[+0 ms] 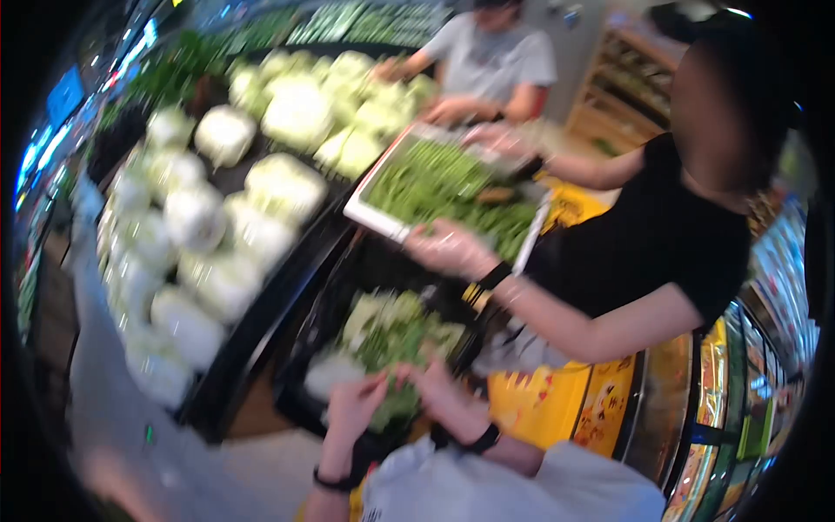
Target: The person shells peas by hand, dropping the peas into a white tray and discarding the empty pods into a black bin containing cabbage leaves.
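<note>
**Both hands at a bunch of leafy greens over the dark crate**

Your left hand (pixel 355 402) and right hand (pixel 442 396) meet low in the view, either side of a bunch of leafy greens (pixel 396 402). The fingers of both curl in around the bunch, but the picture is blurred, so you cannot tell how firmly either hand grips. The bunch sits at the near edge of a dark crate (pixel 322 304) that holds more loose greens (pixel 396 326). Each of your wrists carries a dark band.

Just beyond the crate, a person in a black top reaches a gloved hand (pixel 450 248) to a white tray (pixel 374 217) of green beans (pixel 435 183). Behind the tray, a second person in a grey shirt (pixel 496 61) works at the display. To the left, wrapped pale cabbages (pixel 196 217) fill a sloping shelf.
</note>
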A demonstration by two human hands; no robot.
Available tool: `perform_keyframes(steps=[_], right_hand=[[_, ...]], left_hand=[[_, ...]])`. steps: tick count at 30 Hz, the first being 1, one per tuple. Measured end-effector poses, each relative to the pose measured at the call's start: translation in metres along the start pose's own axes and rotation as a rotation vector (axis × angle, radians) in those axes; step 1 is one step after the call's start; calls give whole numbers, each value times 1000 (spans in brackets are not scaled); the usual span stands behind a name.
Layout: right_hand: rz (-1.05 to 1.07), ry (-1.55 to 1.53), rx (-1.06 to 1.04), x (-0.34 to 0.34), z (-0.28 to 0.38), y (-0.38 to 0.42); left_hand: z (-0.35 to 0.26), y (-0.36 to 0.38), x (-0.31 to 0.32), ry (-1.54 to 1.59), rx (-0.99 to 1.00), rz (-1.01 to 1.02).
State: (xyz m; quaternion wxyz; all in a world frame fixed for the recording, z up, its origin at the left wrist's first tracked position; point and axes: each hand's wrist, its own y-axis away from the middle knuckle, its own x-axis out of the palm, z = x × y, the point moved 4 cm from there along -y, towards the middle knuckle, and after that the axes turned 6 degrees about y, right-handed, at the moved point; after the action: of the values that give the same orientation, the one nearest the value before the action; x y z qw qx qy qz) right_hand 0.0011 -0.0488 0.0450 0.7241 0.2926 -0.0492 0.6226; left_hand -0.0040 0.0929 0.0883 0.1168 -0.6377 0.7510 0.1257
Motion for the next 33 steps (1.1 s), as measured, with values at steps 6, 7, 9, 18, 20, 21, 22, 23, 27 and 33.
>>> perform_keyframes(steps=[6, 7, 9, 18, 20, 21, 22, 23, 27, 33], right_hand=[[98, 7, -113, 3, 18, -3], [95, 7, -121, 2, 17, -2], [84, 21, -123, 3, 21, 2], [140, 39, -79, 5, 11, -2], [150, 48, -81, 6, 9, -4], [135, 53, -83, 7, 8, -5], [119, 57, -84, 7, 8, -5], [123, 55, -84, 9, 5, -8], [73, 45, -120, 8, 3, -8], [141, 38, -26, 7, 1, -9]], left_hand=[[-21, -4, 4, -85, 230, -121], [-17, -3, 6, -55, 254, -155], [-17, -2, 8, -67, 244, -150], [0, 4, 2, 72, 84, -190], [16, 1, 5, 367, -104, -98], [16, 0, 4, 367, -100, -105], [14, -1, 4, 433, -104, -92], [13, -1, 4, 497, -108, -76], [11, -8, 4, 354, -138, -39], [22, -9, 6, 614, -244, -38]])
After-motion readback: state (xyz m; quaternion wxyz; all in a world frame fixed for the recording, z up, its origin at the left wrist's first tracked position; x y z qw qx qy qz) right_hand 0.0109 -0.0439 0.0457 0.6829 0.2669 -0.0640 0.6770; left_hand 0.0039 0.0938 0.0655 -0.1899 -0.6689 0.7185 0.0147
